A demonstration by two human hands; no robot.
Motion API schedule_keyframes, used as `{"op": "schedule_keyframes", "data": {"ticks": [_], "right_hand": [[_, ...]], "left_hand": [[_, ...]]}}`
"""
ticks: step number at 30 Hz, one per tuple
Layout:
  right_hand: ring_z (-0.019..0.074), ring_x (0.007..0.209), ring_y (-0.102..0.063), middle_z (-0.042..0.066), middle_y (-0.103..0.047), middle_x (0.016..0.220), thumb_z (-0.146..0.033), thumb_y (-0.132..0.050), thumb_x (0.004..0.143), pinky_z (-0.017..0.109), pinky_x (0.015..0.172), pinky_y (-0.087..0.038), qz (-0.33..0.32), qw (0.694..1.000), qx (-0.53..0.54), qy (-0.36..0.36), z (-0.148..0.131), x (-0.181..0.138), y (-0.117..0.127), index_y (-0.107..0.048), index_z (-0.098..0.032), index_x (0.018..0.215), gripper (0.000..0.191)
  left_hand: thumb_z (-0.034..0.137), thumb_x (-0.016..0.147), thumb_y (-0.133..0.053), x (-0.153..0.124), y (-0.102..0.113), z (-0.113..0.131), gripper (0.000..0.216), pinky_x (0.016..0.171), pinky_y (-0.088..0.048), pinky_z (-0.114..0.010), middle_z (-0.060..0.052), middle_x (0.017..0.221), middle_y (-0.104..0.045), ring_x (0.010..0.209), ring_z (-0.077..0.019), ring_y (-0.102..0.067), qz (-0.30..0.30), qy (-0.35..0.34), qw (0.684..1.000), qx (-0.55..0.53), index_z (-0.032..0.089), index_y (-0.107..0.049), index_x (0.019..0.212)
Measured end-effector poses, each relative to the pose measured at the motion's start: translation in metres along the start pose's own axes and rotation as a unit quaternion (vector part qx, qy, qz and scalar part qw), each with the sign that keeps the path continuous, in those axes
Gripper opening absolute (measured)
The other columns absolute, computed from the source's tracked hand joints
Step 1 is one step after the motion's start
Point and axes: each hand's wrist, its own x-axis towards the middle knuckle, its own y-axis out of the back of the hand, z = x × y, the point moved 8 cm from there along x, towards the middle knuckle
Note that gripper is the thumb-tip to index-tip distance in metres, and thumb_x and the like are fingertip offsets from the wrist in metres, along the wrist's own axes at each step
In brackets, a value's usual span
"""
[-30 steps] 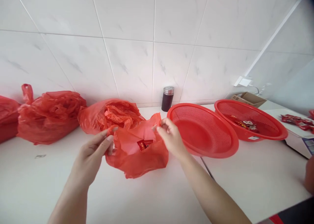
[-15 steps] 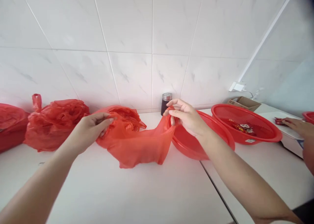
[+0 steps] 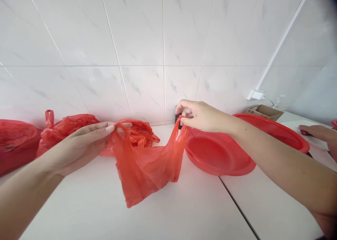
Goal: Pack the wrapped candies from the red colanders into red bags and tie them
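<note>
Our fingers are pinched shut on the two handles of a thin red plastic bag (image 3: pixel 147 166): the left hand (image 3: pixel 79 145) clamps one loop, the right hand (image 3: pixel 200 115) the other. We judge the bag lifted and stretched between them, mouth not yet tied, its bottom sagging to the white counter (image 3: pixel 184 212) below. Just under our right fingers sits a red mesh plastic basket (image 3: pixel 218 155); behind our left lie stuffed red bags (image 3: pixel 71 126).
</note>
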Motion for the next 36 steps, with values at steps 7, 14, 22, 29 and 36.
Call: {"op": "schedule_keyframes", "data": {"ticks": [7, 14, 22, 29, 36], "right_hand": [[0.0099, 0.061, -0.058, -0.006, -0.064, 0.07, -0.012, -0.053, 0.08, 0.022, 0.057, -0.044, -0.045, 0.995, 0.006, 0.088, -0.055, 0.019, -0.048, -0.058, -0.022, 0.093, 0.018], [0.0168, 0.117, -0.054, 0.0, -0.062, 0.121, -0.031, -0.061, 0.086, 0.035, 0.094, -0.045, -0.002, 0.981, 0.134, 0.139, -0.051, 0.029, -0.082, -0.056, -0.029, 0.113, 0.027], [0.0135, 0.068, -0.06, -0.001, -0.063, 0.074, -0.041, -0.062, 0.085, 0.027, 0.062, -0.047, 0.027, 0.982, 0.185, -0.021, 0.011, -0.006, -0.1, -0.057, -0.02, 0.078, 0.022], [0.016, 0.094, -0.062, 0.001, -0.068, 0.094, -0.04, -0.058, 0.09, 0.031, 0.086, -0.047, 0.034, 0.962, 0.269, 0.018, -0.002, -0.022, -0.097, -0.062, -0.024, 0.093, 0.017], [0.0147, 0.078, -0.061, -0.001, -0.063, 0.086, -0.043, -0.048, 0.094, 0.032, 0.078, -0.049, 0.006, 0.931, 0.356, -0.081, 0.049, -0.01, -0.149, -0.052, -0.029, 0.124, 0.033]], "left_hand": [[0.035, 0.073, -0.073, -0.015, -0.1, -0.015, 0.058, 0.075, -0.053, -0.041, -0.006, 0.085, -0.068, 0.073, -0.0223, -0.064, -0.28, 0.117, 0.953, -0.011, 0.028, -0.056, 0.128], [0.049, 0.082, -0.059, -0.013, -0.112, -0.038, 0.028, 0.049, -0.039, -0.027, 0.006, 0.052, -0.03, 0.045, -0.0106, -0.027, -0.264, 0.142, 0.952, 0.064, 0.023, -0.067, 0.074], [0.054, 0.086, -0.05, -0.001, -0.097, -0.049, 0.041, 0.064, -0.049, -0.034, -0.001, 0.053, -0.053, 0.052, -0.0161, -0.048, -0.211, 0.104, 0.972, 0.005, 0.022, -0.064, 0.065], [0.037, 0.081, -0.06, -0.008, -0.107, -0.034, 0.02, 0.064, -0.046, -0.031, -0.004, 0.075, -0.068, 0.068, -0.02, -0.059, -0.281, 0.002, 0.946, 0.162, 0.025, -0.075, 0.077], [0.008, 0.068, -0.042, -0.007, -0.101, -0.028, 0.029, 0.055, -0.042, -0.027, -0.001, 0.078, -0.067, 0.065, -0.0175, -0.058, -0.106, -0.189, 0.906, 0.364, 0.024, -0.063, 0.078]]}}
